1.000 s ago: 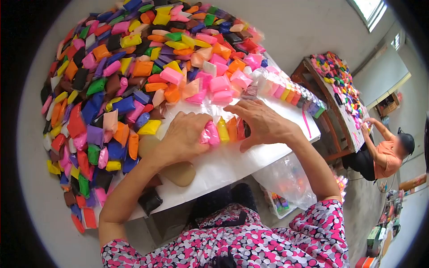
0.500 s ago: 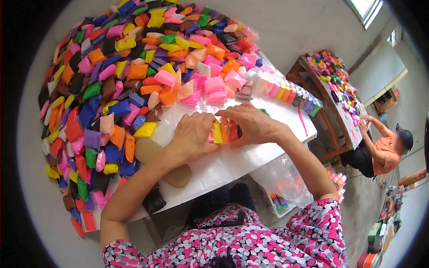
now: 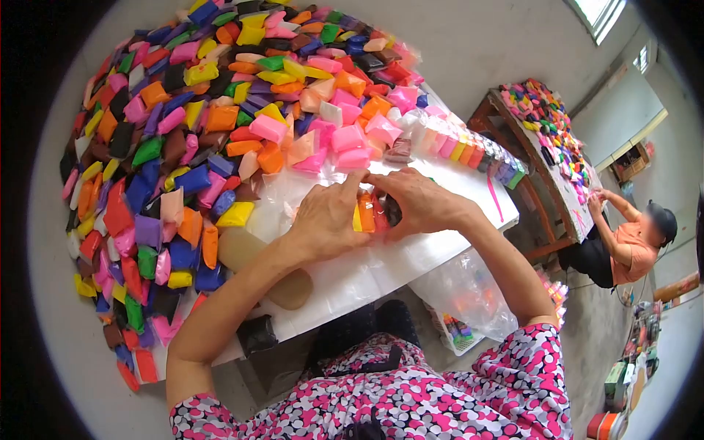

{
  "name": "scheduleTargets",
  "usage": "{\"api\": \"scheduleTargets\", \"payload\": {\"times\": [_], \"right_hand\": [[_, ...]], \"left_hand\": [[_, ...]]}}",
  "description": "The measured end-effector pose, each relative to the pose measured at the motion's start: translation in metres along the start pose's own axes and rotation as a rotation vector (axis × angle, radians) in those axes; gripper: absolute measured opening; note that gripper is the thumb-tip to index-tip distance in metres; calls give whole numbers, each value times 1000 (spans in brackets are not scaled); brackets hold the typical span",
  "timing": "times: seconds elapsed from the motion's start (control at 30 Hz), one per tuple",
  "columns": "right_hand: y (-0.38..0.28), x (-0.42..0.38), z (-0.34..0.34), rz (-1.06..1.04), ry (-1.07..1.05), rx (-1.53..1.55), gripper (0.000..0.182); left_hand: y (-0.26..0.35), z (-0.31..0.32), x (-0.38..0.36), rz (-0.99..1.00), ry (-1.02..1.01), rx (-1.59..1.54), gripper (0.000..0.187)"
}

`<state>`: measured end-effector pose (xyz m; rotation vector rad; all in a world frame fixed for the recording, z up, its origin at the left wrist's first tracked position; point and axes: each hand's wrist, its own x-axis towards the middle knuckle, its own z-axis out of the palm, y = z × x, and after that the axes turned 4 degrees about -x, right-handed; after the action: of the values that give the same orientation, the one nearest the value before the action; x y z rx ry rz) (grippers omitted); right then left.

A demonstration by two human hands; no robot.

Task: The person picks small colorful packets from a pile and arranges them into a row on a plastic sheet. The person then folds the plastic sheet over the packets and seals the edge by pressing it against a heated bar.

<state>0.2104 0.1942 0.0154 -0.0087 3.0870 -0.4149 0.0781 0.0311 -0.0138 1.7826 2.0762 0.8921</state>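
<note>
Both hands, left hand [image 3: 328,220] and right hand [image 3: 419,203], fingers pinching the packet row [image 3: 372,213] mid-desk [image 3: 411,257] by the pile [image 3: 220,125]; squeeze evenly from both ends to keep packets upright.

We see a short row of small clay packets [image 3: 370,213] standing on edge side by side on the white worktop [image 3: 411,257], just in front of the big heap. Yellow, orange, red and a dark one show, each in clear wrap. They are pressed tight together, touching; the ends of the row are hidden.
</note>
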Motion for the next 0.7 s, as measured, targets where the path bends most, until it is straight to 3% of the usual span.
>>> {"api": "scheduleTargets", "payload": {"times": [0.07,0.17,0.43,0.57,0.7], "right_hand": [[-1,-6,-8,9,29,54,98],[6,-8,0,86,33,-141,99],[-5,-11,-9,69,-23,7,99],[9,-30,-18,84,133,-103,102],[9,-52,-31,226,95,-86,103]], "left_hand": [[-2,2,0,8,21,-18,95],[-2,1,1,-9,6,4,95],[-3,1,2,-14,-23,23,97],[-3,0,0,72,-13,95,104],[11,-8,4,227,-21,148,111]]}}
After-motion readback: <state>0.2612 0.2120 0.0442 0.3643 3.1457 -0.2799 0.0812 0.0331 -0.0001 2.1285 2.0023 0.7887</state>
